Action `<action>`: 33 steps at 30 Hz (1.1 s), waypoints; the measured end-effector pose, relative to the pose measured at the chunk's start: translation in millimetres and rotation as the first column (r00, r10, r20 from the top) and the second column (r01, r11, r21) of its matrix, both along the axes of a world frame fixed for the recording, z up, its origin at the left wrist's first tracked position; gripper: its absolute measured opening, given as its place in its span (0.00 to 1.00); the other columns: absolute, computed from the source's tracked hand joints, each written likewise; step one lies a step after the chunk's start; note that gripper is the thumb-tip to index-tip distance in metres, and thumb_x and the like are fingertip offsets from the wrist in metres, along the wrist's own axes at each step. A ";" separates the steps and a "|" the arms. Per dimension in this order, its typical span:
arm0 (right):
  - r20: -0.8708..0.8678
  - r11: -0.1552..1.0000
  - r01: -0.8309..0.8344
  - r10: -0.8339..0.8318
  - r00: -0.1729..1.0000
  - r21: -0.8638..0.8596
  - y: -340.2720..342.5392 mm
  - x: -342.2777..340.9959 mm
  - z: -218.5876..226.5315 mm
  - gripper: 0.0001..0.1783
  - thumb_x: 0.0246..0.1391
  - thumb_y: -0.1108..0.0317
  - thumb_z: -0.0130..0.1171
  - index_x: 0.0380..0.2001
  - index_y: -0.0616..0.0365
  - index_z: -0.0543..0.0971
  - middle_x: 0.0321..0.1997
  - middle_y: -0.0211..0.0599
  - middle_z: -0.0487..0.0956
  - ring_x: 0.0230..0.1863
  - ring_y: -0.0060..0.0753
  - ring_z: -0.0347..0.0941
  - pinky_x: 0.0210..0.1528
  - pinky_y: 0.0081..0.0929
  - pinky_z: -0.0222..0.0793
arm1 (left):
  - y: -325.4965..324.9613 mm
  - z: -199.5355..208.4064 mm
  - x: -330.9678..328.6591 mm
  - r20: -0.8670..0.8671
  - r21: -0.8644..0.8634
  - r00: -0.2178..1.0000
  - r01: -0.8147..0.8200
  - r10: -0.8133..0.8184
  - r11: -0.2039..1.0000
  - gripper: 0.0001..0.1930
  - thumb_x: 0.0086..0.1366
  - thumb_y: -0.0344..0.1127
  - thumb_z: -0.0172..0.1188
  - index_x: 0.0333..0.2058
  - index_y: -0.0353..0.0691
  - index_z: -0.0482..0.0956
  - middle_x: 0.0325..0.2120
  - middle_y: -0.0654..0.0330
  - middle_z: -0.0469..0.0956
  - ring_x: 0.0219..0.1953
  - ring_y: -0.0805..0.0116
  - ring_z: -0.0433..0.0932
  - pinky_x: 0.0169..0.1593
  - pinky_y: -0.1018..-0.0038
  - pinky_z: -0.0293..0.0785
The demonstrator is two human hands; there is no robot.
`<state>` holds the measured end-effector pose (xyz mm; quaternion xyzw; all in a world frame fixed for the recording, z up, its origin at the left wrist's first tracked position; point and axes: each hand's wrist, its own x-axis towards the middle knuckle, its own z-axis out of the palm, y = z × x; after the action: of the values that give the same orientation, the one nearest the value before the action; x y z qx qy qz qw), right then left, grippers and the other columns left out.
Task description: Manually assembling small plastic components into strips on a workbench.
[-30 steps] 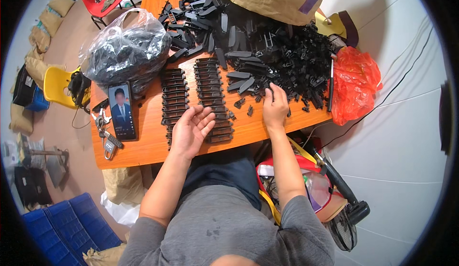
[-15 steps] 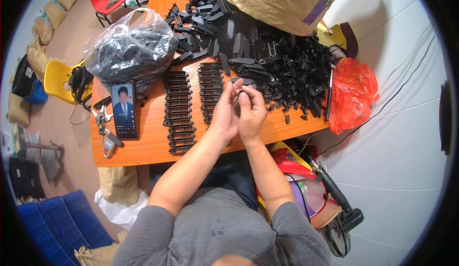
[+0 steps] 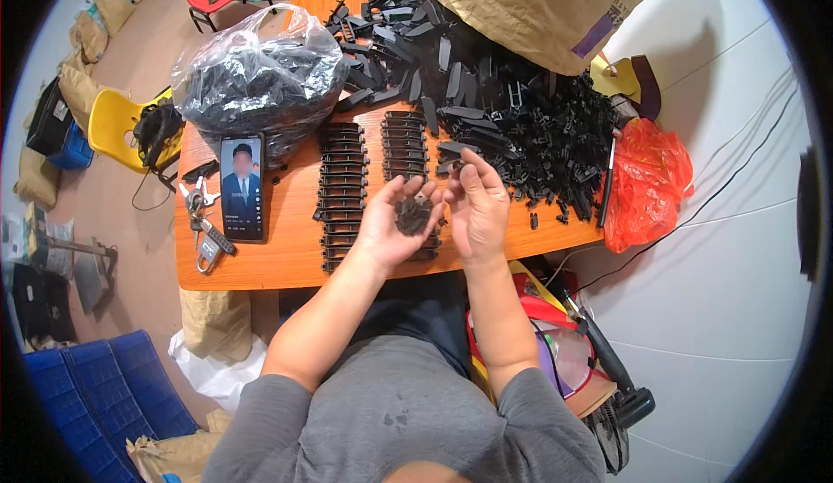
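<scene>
In the cupped palm of my left hand (image 3: 388,230) rests a clump of small dark pieces (image 3: 414,216), too fine to make out one by one. Just right of it, my right hand (image 3: 482,216) pinches a small dark part (image 3: 456,165) between thumb and fingertips. Both hands hover over the table's front edge. Black ribbed clips lie side by side in two columns, the left column (image 3: 341,179) longer and the right column (image 3: 404,143) partly hidden behind my left hand. Beyond my right hand spreads a heap of black plastic parts (image 3: 529,127).
On the orange table (image 3: 260,268) stand a clear bag of black parts (image 3: 260,84), a phone (image 3: 244,190) showing a person in a suit, and keys with a padlock (image 3: 208,253). A brown paper sack (image 3: 538,14) sits at the back, a red plastic bag (image 3: 646,184) at the right.
My hands have come apart: the left has opened out into a cup and shows the dark pieces, while the right has moved rightward with a small part. The whole view has shifted slightly.
</scene>
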<state>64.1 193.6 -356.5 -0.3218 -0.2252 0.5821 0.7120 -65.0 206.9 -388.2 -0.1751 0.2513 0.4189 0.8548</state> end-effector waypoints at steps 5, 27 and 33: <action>0.369 0.984 -0.077 0.132 0.920 -0.161 -34.5 31.9 -27.9 0.12 0.58 0.76 0.60 0.46 0.65 0.78 0.39 0.35 0.81 0.37 0.24 0.77 0.37 0.20 0.73 | -10.7 -8.3 -58.6 0.075 0.113 0.995 -0.077 0.069 0.991 0.14 0.69 0.42 0.52 0.39 0.37 0.79 0.44 0.53 0.80 0.48 0.58 0.79 0.51 0.62 0.80; 0.951 0.928 -0.223 -0.310 -0.017 0.298 -45.7 29.5 -81.2 0.11 0.43 0.81 0.63 0.32 0.58 0.83 0.37 0.37 0.82 0.39 0.41 0.77 0.42 0.32 0.74 | -26.4 -20.5 -78.5 0.017 0.065 0.989 -0.145 0.144 0.987 0.15 0.71 0.42 0.50 0.39 0.36 0.79 0.42 0.53 0.80 0.48 0.58 0.79 0.51 0.65 0.80; 0.905 0.891 -0.352 -0.372 -0.204 0.287 -39.3 26.8 -64.5 0.14 0.40 0.82 0.61 0.33 0.57 0.82 0.37 0.35 0.80 0.37 0.42 0.74 0.39 0.34 0.73 | -26.1 -21.4 -72.8 -0.041 0.074 0.990 -0.133 0.137 0.988 0.13 0.70 0.41 0.51 0.40 0.38 0.78 0.40 0.54 0.80 0.47 0.58 0.79 0.50 0.65 0.81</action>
<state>90.9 154.2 -421.1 -0.4761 -0.8173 0.0326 0.3229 -137.8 180.8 -409.6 -0.1517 0.2432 0.4883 0.8242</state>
